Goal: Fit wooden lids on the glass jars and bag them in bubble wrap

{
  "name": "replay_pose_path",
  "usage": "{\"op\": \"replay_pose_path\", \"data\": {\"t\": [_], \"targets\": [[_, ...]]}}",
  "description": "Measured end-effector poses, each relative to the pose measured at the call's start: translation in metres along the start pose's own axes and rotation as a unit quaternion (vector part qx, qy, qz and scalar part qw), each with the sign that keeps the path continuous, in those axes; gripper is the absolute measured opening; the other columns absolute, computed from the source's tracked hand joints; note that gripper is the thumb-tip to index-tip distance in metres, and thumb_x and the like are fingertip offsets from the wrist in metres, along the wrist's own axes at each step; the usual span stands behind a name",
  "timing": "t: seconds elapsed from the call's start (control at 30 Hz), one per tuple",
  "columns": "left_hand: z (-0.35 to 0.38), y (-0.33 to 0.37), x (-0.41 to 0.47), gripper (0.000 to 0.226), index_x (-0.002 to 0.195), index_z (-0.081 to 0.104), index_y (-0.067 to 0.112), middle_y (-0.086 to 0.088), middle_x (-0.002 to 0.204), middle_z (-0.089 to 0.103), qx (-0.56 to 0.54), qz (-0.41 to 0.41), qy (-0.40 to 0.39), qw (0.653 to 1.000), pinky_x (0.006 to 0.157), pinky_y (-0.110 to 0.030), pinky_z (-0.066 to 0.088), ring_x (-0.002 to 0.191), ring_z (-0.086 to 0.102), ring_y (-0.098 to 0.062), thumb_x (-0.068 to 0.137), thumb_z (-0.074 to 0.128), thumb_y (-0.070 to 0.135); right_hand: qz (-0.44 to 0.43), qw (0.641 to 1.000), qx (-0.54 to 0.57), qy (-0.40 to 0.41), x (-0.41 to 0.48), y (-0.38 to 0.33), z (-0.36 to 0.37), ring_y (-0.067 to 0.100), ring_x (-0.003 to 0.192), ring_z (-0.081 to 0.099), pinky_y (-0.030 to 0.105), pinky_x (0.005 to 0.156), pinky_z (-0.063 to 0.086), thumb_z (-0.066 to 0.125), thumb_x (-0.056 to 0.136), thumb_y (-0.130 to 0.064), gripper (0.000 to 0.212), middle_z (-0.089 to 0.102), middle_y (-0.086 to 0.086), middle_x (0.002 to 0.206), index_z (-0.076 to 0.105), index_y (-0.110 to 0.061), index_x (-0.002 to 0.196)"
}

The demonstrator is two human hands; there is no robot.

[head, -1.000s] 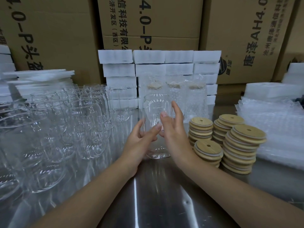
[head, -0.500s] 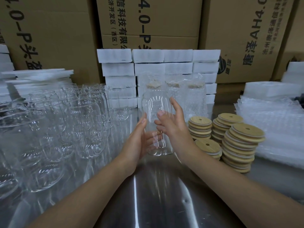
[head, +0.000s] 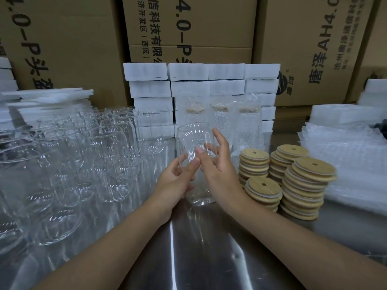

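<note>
The glass jar [head: 192, 139] stands on the metal table [head: 209, 258] in the middle of the frame. It has no lid yet. The left hand [head: 174, 182] holds it low down, thumb in front and fingers curled round it. The right hand [head: 219, 166] is beside the jar with its fingers straight and spread apart, gripping nothing.

The glass looks smooth, so I think it could slip or tip with one hand on it. The empty jars [head: 109, 155] crowd close on the left of the frame, and a bump there could crack them. The lid stacks [head: 307, 181] on the right lean a little, so a fast grab could knock them over.

The bagged jars [head: 247, 126] stand just behind. The bubble wrap bags [head: 345, 160] lie at the right edge. The open room is toward the bottom of the frame.
</note>
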State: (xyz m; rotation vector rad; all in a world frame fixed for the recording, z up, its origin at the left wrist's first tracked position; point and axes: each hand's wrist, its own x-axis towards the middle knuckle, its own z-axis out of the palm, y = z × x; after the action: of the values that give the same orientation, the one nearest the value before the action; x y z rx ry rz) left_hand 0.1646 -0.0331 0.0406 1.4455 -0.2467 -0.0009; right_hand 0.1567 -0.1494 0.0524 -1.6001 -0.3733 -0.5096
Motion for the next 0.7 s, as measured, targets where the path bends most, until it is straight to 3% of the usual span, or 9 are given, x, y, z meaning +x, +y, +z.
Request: {"op": "replay_pose_path", "data": {"t": [0.17,0.23,0.33,0.4,0.53,0.6,0.7], "targets": [[0.0,0.0,0.002,0.09,0.117,0.056,0.008,-0.009,0.099,0.068,-0.04,0.01,0.043,0.998,0.086,-0.037,0.053,0.09,0.065,-0.019,0.045,0.075,0.059,0.006,1.0,0.013,0.004,0.001,-0.004,0.0,-0.004,0.102,0.058,0.019,0.086,0.046,0.058,0.09,-0.038,0.051,0.046,-0.013,0.125,0.027,-0.055,0.126],[-0.001,0.0,0.004,0.081,0.108,0.058,0.01,-0.01,0.097,0.069,-0.048,0.012,0.04,0.998,0.086,-0.036,0.053,0.088,0.067,-0.019,0.046,0.085,0.054,0.014,1.0,0.017,0.005,0.001,-0.004,0.0,-0.007,0.096,0.06,0.019,0.084,0.047,0.06,0.086,-0.043,0.053,0.048,-0.011,0.124,0.026,-0.056,0.124],[-0.004,0.0,0.006,0.068,0.099,0.062,0.013,-0.01,0.093,0.073,-0.062,0.01,0.016,0.998,0.074,-0.028,0.058,0.082,0.069,-0.018,0.048,0.079,0.054,0.029,0.999,0.035,-0.002,0.003,-0.003,-0.001,0.003,0.091,0.066,0.018,0.074,0.052,0.06,0.086,-0.041,0.055,0.051,-0.001,0.128,0.025,-0.051,0.128],[-0.005,-0.001,0.007,0.062,0.099,0.065,0.014,-0.006,0.086,0.075,-0.069,0.006,-0.009,0.998,0.065,-0.023,0.056,0.077,0.071,-0.015,0.054,0.069,0.056,0.038,0.998,0.049,-0.003,0.005,-0.002,-0.002,0.007,0.09,0.068,0.016,0.069,0.051,0.059,0.09,-0.036,0.053,0.052,0.002,0.128,0.025,-0.049,0.129],[-0.006,0.0,0.01,0.036,0.104,0.067,0.018,-0.003,0.084,0.075,-0.062,-0.038,-0.02,0.997,0.063,-0.022,0.054,0.073,0.069,-0.012,0.09,0.051,0.046,0.047,0.998,0.05,0.004,0.007,-0.003,-0.005,0.013,0.104,0.063,0.017,0.072,0.049,0.057,0.093,-0.033,0.051,0.053,0.005,0.128,0.025,-0.047,0.13],[-0.005,0.003,0.01,0.037,0.105,0.068,0.016,-0.006,0.086,0.074,-0.073,-0.062,-0.011,0.995,0.059,-0.021,0.055,0.076,0.067,-0.015,0.095,0.045,0.044,0.054,0.997,0.057,0.004,0.008,-0.004,-0.007,0.012,0.107,0.06,0.014,0.071,0.048,0.056,0.093,-0.034,0.053,0.052,0.001,0.125,0.026,-0.044,0.135],[-0.002,0.009,0.006,0.04,0.102,0.069,0.014,-0.012,0.096,0.072,-0.084,-0.075,-0.001,0.994,0.067,-0.025,0.055,0.084,0.065,-0.021,0.095,0.044,0.045,0.056,0.997,0.05,0.003,0.007,-0.007,-0.007,0.002,0.094,0.063,0.007,0.063,0.047,0.056,0.093,-0.034,0.059,0.051,-0.005,0.121,0.024,-0.038,0.143]]}}
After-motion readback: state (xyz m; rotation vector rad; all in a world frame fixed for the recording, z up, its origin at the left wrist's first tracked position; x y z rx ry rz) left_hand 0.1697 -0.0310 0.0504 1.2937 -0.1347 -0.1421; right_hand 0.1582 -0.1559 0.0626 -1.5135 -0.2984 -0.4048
